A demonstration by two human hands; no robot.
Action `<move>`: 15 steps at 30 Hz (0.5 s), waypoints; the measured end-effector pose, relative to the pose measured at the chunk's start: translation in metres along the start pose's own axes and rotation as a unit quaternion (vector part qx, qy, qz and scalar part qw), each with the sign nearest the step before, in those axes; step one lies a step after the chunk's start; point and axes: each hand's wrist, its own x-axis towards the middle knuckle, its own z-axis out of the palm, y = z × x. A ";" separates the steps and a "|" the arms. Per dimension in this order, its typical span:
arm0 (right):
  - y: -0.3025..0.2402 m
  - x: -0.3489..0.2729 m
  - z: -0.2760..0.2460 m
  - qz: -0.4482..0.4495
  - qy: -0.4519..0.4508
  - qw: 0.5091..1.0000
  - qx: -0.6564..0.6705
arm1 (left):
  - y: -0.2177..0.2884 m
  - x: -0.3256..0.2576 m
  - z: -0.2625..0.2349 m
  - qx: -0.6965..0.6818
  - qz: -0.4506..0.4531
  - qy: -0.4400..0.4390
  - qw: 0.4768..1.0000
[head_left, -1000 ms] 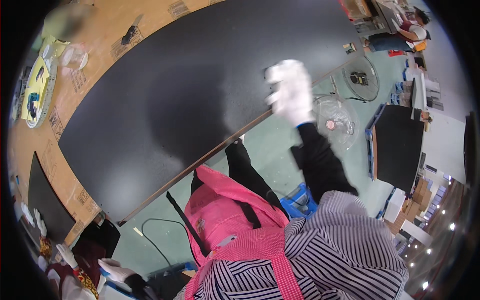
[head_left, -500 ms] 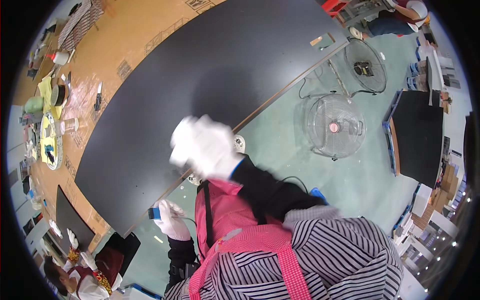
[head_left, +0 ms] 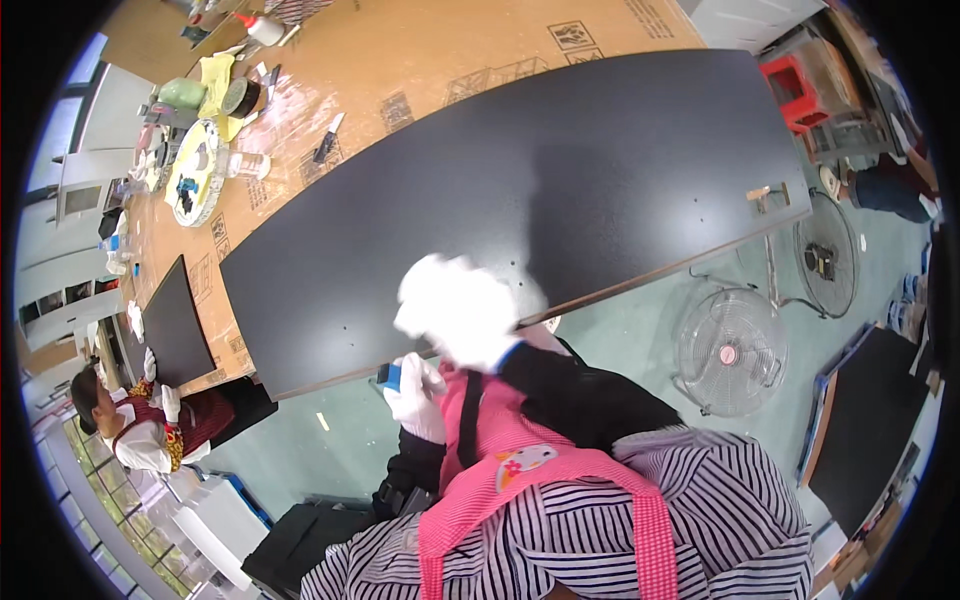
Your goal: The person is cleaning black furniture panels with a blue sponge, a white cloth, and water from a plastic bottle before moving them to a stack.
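A long dark grey panel [head_left: 440, 220] lies flat on a table covered with brown cardboard [head_left: 340, 90], its front edge toward me. My right hand [head_left: 462, 312], in a white glove, is over the panel near that edge. Motion smears its fingers, so whether it holds a white cloth or nothing does not show. At the front edge, my left hand [head_left: 417, 400], also gloved in white, is closed round a small blue-and-dark block [head_left: 389, 376]. Small dark spots dot the panel's surface.
A knife [head_left: 327, 138], a glue bottle [head_left: 263, 30] and a round tray [head_left: 196, 172] sit on the cardboard. Two floor fans [head_left: 733, 352] stand to the right. At far left, a co-worker [head_left: 140, 410] handles another dark panel [head_left: 178, 330]. A red stool [head_left: 790, 93] stands at far right.
My view has turned, and the panel lies more level across it. The right hand remains blurred over the panel. The left hand still grips the blue block, now closer to the right hand.
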 end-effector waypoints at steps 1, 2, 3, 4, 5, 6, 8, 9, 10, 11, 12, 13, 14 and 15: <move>-0.012 0.014 0.024 -0.031 -0.057 0.997 0.041 | 0.005 0.010 0.004 0.029 0.035 -0.013 0.999; -0.018 0.036 0.030 -0.282 0.105 0.953 0.018 | 0.005 0.020 0.005 0.013 0.037 0.008 0.999; -0.010 0.040 0.026 -0.198 0.000 0.980 -0.023 | 0.005 0.031 0.005 -0.004 0.038 0.029 0.999; -0.008 0.058 -0.003 -0.198 -0.010 0.980 -0.032 | 0.011 0.041 0.010 -0.022 0.034 0.039 0.998; 0.000 0.082 -0.032 -0.176 0.052 0.975 -0.126 | 0.019 0.047 0.015 -0.041 0.033 0.055 0.997; 0.018 0.111 -0.061 -0.152 0.118 0.956 -0.220 | 0.022 0.057 0.014 -0.029 0.020 0.053 0.998; 0.103 0.161 -0.099 0.000 0.207 0.956 -0.208 | 0.011 0.069 0.002 -0.043 0.009 0.065 0.997; 0.152 0.172 -0.130 -0.027 0.252 0.948 -0.192 | 0.004 0.079 -0.004 -0.050 0.004 0.055 0.997; 0.216 0.176 -0.170 -0.037 0.312 0.920 -0.236 | -0.002 0.087 -0.004 -0.058 -0.008 0.044 0.997; 0.273 0.171 -0.210 -0.046 0.373 0.854 -0.361 | -0.008 0.096 -0.004 -0.066 -0.016 0.037 0.997; 0.325 0.168 -0.233 0.078 0.426 0.857 -0.278 | -0.010 0.101 0.000 -0.060 -0.038 0.046 0.996; 0.303 0.169 -0.223 0.023 0.401 0.831 -0.385 | -0.010 0.099 -0.005 -0.039 -0.056 0.081 0.994; 0.279 0.169 -0.187 0.117 0.351 0.891 -0.265 | -0.008 0.097 -0.011 -0.008 -0.053 0.097 0.994; 0.200 0.172 -0.150 0.215 0.298 0.917 -0.158 | -0.007 0.097 -0.016 -0.006 -0.060 0.116 0.991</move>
